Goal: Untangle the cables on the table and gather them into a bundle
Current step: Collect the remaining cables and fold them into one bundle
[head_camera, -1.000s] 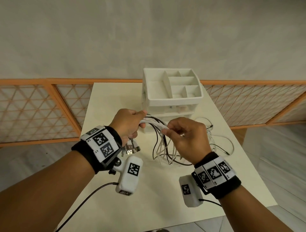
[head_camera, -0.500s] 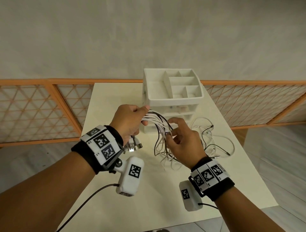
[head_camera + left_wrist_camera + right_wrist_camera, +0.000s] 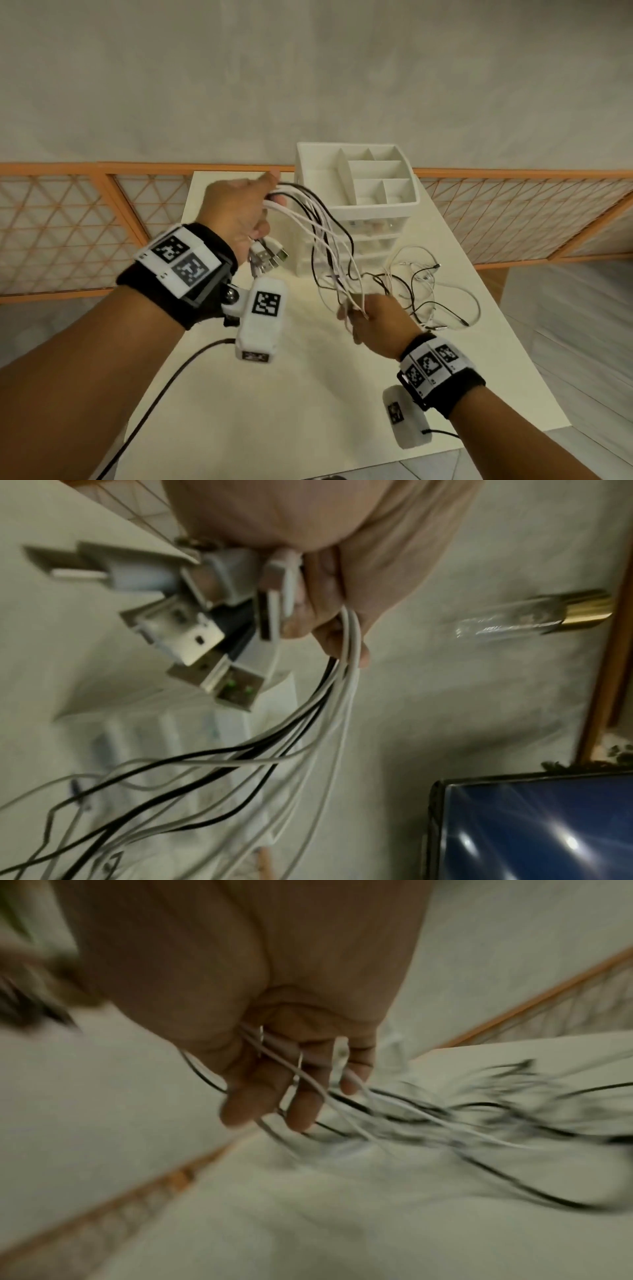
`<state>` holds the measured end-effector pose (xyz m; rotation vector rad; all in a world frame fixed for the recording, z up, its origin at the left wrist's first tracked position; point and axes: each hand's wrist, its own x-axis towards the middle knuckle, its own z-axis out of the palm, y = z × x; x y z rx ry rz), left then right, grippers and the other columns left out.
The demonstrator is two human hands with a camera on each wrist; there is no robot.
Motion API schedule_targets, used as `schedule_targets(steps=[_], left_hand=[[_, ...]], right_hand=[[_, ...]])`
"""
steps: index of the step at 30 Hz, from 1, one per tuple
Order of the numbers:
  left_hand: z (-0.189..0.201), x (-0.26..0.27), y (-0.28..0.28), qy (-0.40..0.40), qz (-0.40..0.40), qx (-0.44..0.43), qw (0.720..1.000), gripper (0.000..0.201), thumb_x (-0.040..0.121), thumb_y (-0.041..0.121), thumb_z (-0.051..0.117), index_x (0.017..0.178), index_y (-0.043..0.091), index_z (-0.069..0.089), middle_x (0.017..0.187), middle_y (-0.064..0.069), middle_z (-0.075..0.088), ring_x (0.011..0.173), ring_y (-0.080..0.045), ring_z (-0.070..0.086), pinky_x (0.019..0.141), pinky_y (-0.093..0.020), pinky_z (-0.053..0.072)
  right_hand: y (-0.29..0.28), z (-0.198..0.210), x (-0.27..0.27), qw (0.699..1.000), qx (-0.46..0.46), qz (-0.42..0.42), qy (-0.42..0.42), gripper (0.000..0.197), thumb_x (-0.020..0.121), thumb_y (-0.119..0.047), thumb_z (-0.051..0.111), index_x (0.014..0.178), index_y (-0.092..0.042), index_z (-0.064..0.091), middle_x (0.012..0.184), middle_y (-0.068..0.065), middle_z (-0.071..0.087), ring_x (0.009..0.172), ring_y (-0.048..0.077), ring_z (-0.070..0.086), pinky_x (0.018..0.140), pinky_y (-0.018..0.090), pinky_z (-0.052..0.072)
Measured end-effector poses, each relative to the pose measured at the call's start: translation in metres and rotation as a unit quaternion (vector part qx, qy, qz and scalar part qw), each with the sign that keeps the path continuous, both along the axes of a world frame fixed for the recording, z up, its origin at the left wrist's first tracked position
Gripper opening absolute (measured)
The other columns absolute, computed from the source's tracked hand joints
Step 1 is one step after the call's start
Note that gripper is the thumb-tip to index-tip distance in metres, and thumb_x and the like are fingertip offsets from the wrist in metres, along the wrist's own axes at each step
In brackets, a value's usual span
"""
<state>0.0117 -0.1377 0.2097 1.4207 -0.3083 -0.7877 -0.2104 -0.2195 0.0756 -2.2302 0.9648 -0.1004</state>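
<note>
My left hand (image 3: pixel 239 209) is raised over the table's far left and grips a bunch of white and black cables (image 3: pixel 329 233) just behind their USB plugs (image 3: pixel 267 257), which hang below the fist. The left wrist view shows the left hand (image 3: pixel 325 561), the plugs (image 3: pixel 192 631) and the cables (image 3: pixel 308 723) streaming down. Lower and to the right, my right hand (image 3: pixel 373 318) holds the same cables near the tabletop. The right wrist view is blurred; cables (image 3: pixel 342 1096) run out of the palm and between the fingers (image 3: pixel 304 1110). Loose cable ends (image 3: pixel 431 294) lie tangled on the table.
A white drawer organizer (image 3: pixel 376 207) with open top compartments stands at the back of the cream table (image 3: pixel 274 394), just behind the cables. An orange lattice fence (image 3: pixel 68 222) runs behind the table. A black lead (image 3: pixel 164 387) trails from the left wrist camera.
My left hand has lifted the plug ends up and to the left. My right hand has slid down along the cables toward the table, drawing them out straighter.
</note>
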Motion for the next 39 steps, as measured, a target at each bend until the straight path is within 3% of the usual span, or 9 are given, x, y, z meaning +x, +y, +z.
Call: schedule_targets(steps=[3,9,13,16,19,25,32,36,39], left_hand=[[0.013,0.010,0.000,-0.039,0.008,-0.028,0.999,0.028,0.092,0.032,0.069,0.079,0.008,0.062,0.048,0.004,0.063,0.031,-0.010,0.028,0.034,-0.017,0.021],[-0.005,-0.002,-0.001,-0.086,-0.019,-0.004,0.996,0.027,0.096,0.034,0.063,0.079,0.013,0.064,0.062,-0.002,0.066,0.031,-0.009,0.027,0.034,-0.017,0.023],[-0.023,-0.008,-0.004,-0.133,-0.015,0.051,0.990,0.035,0.096,0.035,0.062,0.070,0.011,0.059,0.089,-0.031,0.066,0.033,-0.012,0.027,0.037,-0.017,0.025],[-0.032,-0.019,-0.007,-0.190,-0.034,0.077,0.978,0.033,0.096,0.035,0.062,0.070,0.014,0.061,0.088,-0.022,0.072,0.033,-0.006,0.032,0.043,-0.022,0.027],[-0.033,-0.040,-0.009,-0.238,-0.076,0.085,0.964,0.029,0.096,0.037,0.061,0.073,0.018,0.064,0.070,-0.003,0.070,0.038,-0.007,0.039,0.047,-0.024,0.030],[-0.039,-0.047,-0.001,-0.222,-0.112,0.116,0.962,0.035,0.099,0.029,0.051,0.071,0.009,0.053,0.057,-0.002,0.047,0.042,-0.018,0.038,0.046,-0.025,0.030],[-0.046,-0.036,0.016,-0.213,-0.161,0.128,0.955,0.039,0.104,0.029,0.045,0.091,-0.006,0.055,0.063,-0.006,0.048,0.029,-0.003,0.042,0.040,-0.021,0.025],[-0.053,-0.037,0.013,-0.251,-0.166,0.119,0.946,0.043,0.102,0.036,0.049,0.089,-0.004,0.061,0.058,-0.001,0.048,0.069,-0.036,0.066,0.045,-0.025,0.026],[-0.050,-0.044,0.008,-0.289,-0.182,0.099,0.934,0.044,0.102,0.038,0.048,0.088,-0.001,0.064,0.065,-0.012,0.057,0.072,-0.036,0.067,0.050,-0.026,0.033]], right_hand=[[-0.017,-0.047,-0.033,0.984,-0.008,-0.090,0.155,0.031,0.096,-0.017,0.049,0.111,-0.038,0.067,0.107,0.003,0.076,0.103,0.026,0.068,0.092,0.039,0.055],[-0.045,-0.039,-0.056,0.970,-0.031,-0.188,0.150,0.082,0.081,-0.028,0.073,0.153,-0.028,0.033,0.151,0.012,0.042,0.135,0.034,0.046,0.111,0.052,0.041],[-0.031,0.014,-0.040,0.992,0.042,-0.100,-0.071,0.108,0.071,-0.043,0.084,0.157,-0.033,0.020,0.161,0.000,0.030,0.148,0.021,0.031,0.121,0.045,0.029],[-0.007,0.062,-0.008,0.977,-0.038,-0.053,-0.201,0.110,0.068,-0.061,0.075,0.158,-0.037,0.015,0.163,-0.006,0.028,0.149,0.013,0.029,0.120,0.037,0.026],[0.014,0.078,0.036,0.963,-0.219,-0.011,-0.158,0.102,0.077,-0.042,0.077,0.158,-0.017,0.020,0.157,0.004,0.041,0.141,0.021,0.042,0.116,0.043,0.034],[-0.005,0.055,0.060,0.944,-0.261,-0.031,-0.202,0.032,0.077,-0.017,0.050,0.098,-0.012,0.074,0.080,0.007,0.077,0.073,0.034,0.070,0.064,0.039,0.056],[-0.033,0.045,0.041,0.979,-0.164,-0.122,-0.013,0.025,0.087,-0.008,0.052,0.101,-0.013,0.073,0.091,0.014,0.075,0.095,0.041,0.064,0.070,0.032,0.039],[-0.013,0.066,0.047,0.955,-0.252,-0.071,-0.137,0.069,0.077,-0.011,0.073,0.143,-0.019,0.051,0.114,0.007,0.074,0.100,0.025,0.070,0.084,0.037,0.058],[-0.003,0.071,0.058,0.942,-0.275,0.000,-0.193,0.050,0.073,-0.009,0.061,0.122,-0.017,0.069,0.096,0.004,0.078,0.084,0.026,0.073,0.074,0.039,0.061]])
